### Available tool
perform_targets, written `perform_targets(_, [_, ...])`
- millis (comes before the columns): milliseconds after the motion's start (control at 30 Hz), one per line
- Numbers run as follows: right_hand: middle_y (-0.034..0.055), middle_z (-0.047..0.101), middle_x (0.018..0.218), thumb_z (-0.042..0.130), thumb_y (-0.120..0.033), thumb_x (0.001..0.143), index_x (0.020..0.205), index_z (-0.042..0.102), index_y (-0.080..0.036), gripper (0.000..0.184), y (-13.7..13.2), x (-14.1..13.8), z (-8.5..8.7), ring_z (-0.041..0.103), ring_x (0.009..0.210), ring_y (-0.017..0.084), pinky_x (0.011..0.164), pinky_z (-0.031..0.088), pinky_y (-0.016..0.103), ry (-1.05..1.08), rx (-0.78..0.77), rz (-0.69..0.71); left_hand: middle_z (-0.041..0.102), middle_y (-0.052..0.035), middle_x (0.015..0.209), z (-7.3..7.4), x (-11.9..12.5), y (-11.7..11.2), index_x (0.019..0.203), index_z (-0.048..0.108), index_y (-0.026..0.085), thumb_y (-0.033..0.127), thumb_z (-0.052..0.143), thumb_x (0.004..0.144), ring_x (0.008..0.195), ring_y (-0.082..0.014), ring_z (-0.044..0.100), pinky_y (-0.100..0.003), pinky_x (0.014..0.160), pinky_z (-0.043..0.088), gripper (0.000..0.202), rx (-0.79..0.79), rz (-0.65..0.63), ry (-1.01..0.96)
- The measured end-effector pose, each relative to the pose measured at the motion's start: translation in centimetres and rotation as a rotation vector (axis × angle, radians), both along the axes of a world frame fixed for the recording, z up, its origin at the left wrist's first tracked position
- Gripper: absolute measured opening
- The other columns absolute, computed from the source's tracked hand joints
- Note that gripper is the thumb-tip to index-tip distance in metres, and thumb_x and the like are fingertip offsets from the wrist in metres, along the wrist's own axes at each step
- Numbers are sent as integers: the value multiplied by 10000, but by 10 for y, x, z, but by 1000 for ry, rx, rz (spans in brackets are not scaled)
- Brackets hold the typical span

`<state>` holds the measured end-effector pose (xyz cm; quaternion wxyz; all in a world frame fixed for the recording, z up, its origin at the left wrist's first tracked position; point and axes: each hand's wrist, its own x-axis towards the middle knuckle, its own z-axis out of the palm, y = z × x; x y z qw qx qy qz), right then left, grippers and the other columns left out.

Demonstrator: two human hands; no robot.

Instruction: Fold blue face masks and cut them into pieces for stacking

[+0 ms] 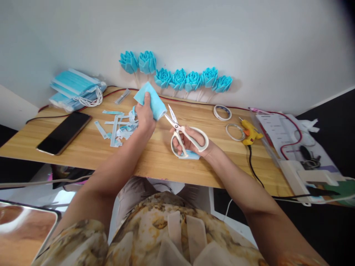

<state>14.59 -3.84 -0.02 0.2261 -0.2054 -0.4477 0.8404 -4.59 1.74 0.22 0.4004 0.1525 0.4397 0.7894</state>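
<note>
My left hand (pixel 145 115) is closed round a folded piece of blue mask fabric (pixel 151 99), held up above the wooden table (pixel 155 159). My right hand (pixel 191 142) grips white-handled scissors (pixel 180 129), blades parted and pointing at the fabric's right edge. A small blue fabric piece (pixel 191 155) lies under my right hand. Blue mask scraps and strips (pixel 118 127) lie left of my left hand.
A stack of blue face masks (pixel 74 90) sits at the back left, a dark phone (pixel 65 132) in front of it. Several blue fabric roses (pixel 177 77) lean on the wall. Two tape rolls (pixel 222 112), a yellow glue gun (pixel 250 132) and papers (pixel 280 135) lie right.
</note>
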Motion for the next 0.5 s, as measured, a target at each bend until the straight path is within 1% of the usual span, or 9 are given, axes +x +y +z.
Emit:
perform_targets(133, [17,733,765,666,-614,870,1124,603,-167,518,0,0,0,678,574,143,555,610,296,4,-11,-30,657,1,828,2,5,-3,854,632,195,432,703,920,787,-128,627,-236,771,534,256,11,-44,-20])
perform_targets(233, [22,731,764,652,-600,887,1132,597,-166,501,0,0,0,672,585,140,561,612,296,8,-11,-16,645,-1,816,3,7,-4,813,609,183,472,746,873,748,-124,607,-241,738,524,326,6,-52,-27])
perform_targets(300, [24,727,760,641,-596,897,1134,596,-165,494,0,0,0,662,582,136,558,610,292,12,-10,-11,649,-4,822,3,7,-4,817,610,177,487,748,866,747,-126,605,-248,737,524,344,15,-49,-26])
perform_targets(400, [28,728,760,636,-593,902,1129,601,-161,490,-1,0,0,664,583,137,557,611,292,-2,-28,0,669,-6,837,2,3,-2,854,631,182,504,748,863,811,-137,631,-245,780,532,342,26,-26,-10])
perform_targets(500, [31,733,762,619,-581,918,1127,604,-159,472,0,0,-1,674,586,142,559,614,296,-14,-47,4,696,-11,871,0,0,-1,921,661,199,531,777,826,910,-162,660,-248,836,538,365,35,-14,0])
